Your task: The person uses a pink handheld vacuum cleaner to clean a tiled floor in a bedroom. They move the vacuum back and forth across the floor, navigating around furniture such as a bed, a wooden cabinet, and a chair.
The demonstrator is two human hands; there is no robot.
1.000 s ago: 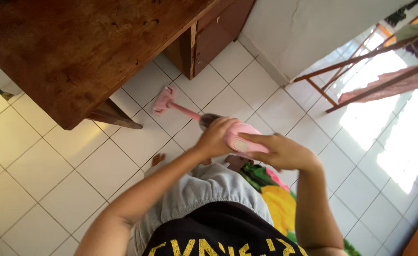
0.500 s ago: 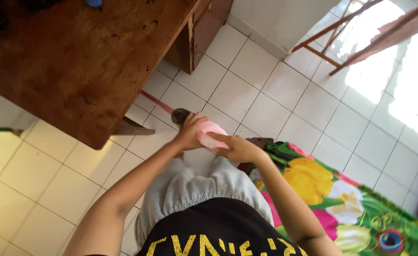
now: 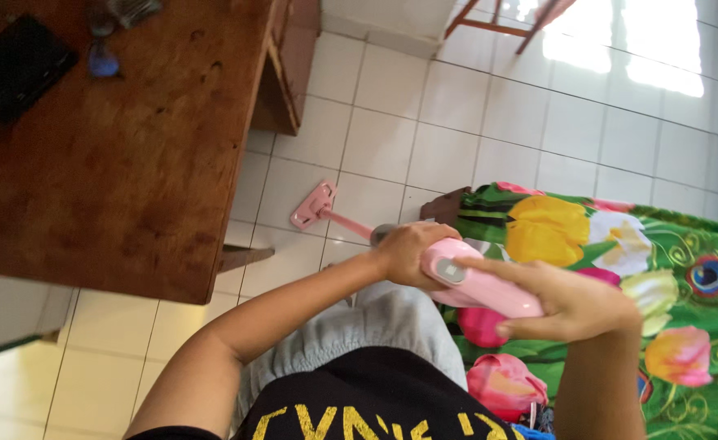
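Observation:
I hold a pink stick vacuum [image 3: 465, 281] with both hands. My left hand [image 3: 408, 253] grips the front of its pink body, where the thin pink tube starts. My right hand [image 3: 570, 303] wraps the rear of the body, with a finger lying along the top near a grey button. The tube runs down and left to the flat pink floor head [image 3: 313, 205], which rests on the white tiled floor [image 3: 391, 138] beside the wooden desk [image 3: 122, 163].
The desk fills the upper left, with a dark flat item [image 3: 17, 65] and a small blue object [image 3: 101, 59] on top. A flowered green bedspread [image 3: 660, 269] lies on the right. Wooden rack legs [image 3: 497, 20] stand at the far top in sunlight.
The view swung right and the floor head came out from under the desk edge into plain sight. Both hands stayed on the vacuum body, my right hand now further back.

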